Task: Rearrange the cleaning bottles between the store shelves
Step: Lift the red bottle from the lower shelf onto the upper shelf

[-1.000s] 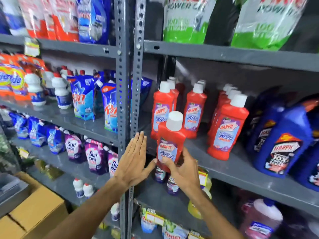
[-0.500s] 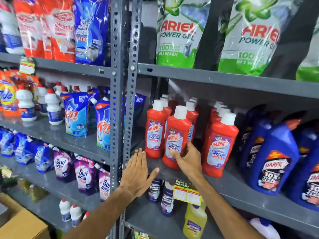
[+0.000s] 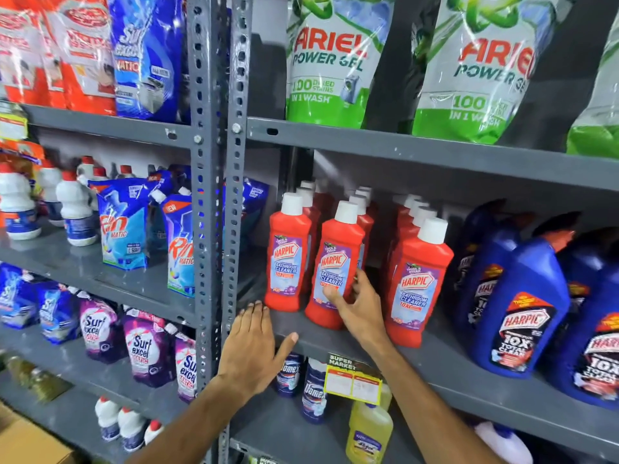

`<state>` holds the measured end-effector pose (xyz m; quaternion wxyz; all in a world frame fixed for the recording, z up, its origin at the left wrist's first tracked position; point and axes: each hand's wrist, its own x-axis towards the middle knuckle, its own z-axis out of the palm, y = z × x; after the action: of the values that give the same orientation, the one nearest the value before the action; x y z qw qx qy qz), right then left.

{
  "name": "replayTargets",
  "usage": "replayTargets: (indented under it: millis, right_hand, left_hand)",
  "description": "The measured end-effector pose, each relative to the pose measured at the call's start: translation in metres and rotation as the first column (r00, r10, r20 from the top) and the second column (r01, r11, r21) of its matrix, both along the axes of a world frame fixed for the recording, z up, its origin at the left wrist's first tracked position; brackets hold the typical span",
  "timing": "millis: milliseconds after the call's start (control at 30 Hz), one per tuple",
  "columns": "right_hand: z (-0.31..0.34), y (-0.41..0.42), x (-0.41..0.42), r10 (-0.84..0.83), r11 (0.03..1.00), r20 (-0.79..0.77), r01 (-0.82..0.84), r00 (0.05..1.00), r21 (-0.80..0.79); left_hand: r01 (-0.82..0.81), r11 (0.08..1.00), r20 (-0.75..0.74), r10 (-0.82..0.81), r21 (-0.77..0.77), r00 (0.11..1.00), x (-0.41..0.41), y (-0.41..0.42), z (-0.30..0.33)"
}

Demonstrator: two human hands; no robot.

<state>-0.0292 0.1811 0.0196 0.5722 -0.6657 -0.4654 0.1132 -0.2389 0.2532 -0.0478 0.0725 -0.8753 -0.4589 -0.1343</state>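
Fingers of the right hand [image 3: 360,308] are wrapping the red Harpic bottle [image 3: 336,267], seemingly settling it on the shelf [image 3: 435,363], left hand [image 3: 254,349] resting splayed, more sorting probably remaining.

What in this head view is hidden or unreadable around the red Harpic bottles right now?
Head view:
- Rear red Harpic bottles: hidden by the front bottles.
- Tilted Harpic bottle: lower label covered by the right hand.
- Yellow price tag: print too blurred.
- Blue Harpic jug: cut off at right edge.

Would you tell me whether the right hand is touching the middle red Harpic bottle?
Touching: the head view shows the right hand with thumb and fingers wrapped on the middle red Harpic bottle.
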Motion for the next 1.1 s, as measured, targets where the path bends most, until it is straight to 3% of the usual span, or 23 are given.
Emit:
replayTargets:
  millis: [200, 1100]
  right_hand:
    - [-0.011, -0.006, 0.001, 0.066, 0.990, 0.021, -0.063, 0.998, -0.128]
    - [-0.015, -0.009, 0.002, -0.028, 0.988, -0.010, 0.026, 1.000, -0.153]
  left_hand:
    - [-0.010, 1.000, -0.021, 0.010, -0.023, 1.000, 0.001, -0.002, 0.003]
    - [-0.006, 0.999, -0.011, 0.005, -0.052, 1.000, 0.000, -0.002, 0.003]
